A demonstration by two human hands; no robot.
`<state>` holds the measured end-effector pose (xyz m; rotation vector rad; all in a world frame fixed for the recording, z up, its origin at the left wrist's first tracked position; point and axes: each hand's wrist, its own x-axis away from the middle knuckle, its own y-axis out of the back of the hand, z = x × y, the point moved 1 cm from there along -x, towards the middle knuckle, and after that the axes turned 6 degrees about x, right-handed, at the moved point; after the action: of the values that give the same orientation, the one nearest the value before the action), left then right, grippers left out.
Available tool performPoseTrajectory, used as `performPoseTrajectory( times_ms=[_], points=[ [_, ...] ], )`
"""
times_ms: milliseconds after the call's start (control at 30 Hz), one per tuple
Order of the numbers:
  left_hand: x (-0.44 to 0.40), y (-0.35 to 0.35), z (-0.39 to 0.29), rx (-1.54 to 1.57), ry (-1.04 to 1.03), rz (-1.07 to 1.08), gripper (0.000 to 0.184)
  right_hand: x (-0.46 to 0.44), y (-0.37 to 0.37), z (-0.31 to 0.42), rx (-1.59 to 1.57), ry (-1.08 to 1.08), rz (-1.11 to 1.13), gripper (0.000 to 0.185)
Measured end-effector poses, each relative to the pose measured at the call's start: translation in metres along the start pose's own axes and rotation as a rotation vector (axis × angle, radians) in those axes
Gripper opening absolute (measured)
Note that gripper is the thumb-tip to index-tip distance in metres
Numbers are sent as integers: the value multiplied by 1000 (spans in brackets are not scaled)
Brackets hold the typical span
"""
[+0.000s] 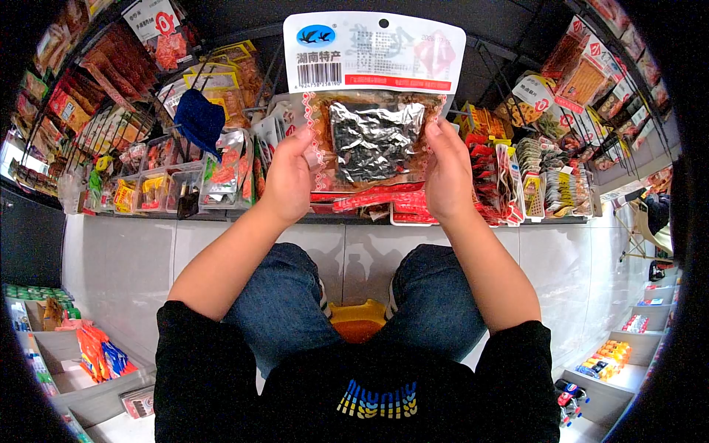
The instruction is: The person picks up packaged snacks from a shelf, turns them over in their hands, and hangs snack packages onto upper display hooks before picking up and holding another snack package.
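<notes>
In the head view, a flat package (380, 111) was held upright between both hands, above the knees and in front of the lower shelf (295, 219). Its left edge was gripped by the left hand (289, 173) and its right edge by the right hand (452, 170), with the thumbs pressed on the front. Brown contents and a dark, shiny piece (377, 142) were seen through the clear front, below a white header (375, 53) printed with a blue oval, a barcode and a red band. Behind the package, red packets (384, 198) were laid on the shelf. To the left, small packets with yellow labels were held in a clear bin (153, 193); to the right, upright packets (565, 193) were stood in a row. At the lower left, orange and blue packets (100, 354) were heaped in a grey compartment (72, 375); at the lower right, orange-and-yellow packets (607, 358) were placed in another compartment (635, 377). A yellow object (358, 317) was partly seen between the legs.
</notes>
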<state>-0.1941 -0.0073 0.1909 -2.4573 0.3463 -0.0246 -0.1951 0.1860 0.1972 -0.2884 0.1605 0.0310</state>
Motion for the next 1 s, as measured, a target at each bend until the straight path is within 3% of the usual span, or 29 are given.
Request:
performPoseTrajectory(
  times_ms=[333,600,1000],
  points=[
    [0,-5,-1,10,-5,16,37,0,-6,2,-19,56,-7,25],
    [-3,-14,-3,21,80,-259,36,-4,2,-5,30,-18,-1,27],
    [-8,-9,-2,16,124,-208,39,-7,2,-6,28,-108,-27,26]
  ],
)
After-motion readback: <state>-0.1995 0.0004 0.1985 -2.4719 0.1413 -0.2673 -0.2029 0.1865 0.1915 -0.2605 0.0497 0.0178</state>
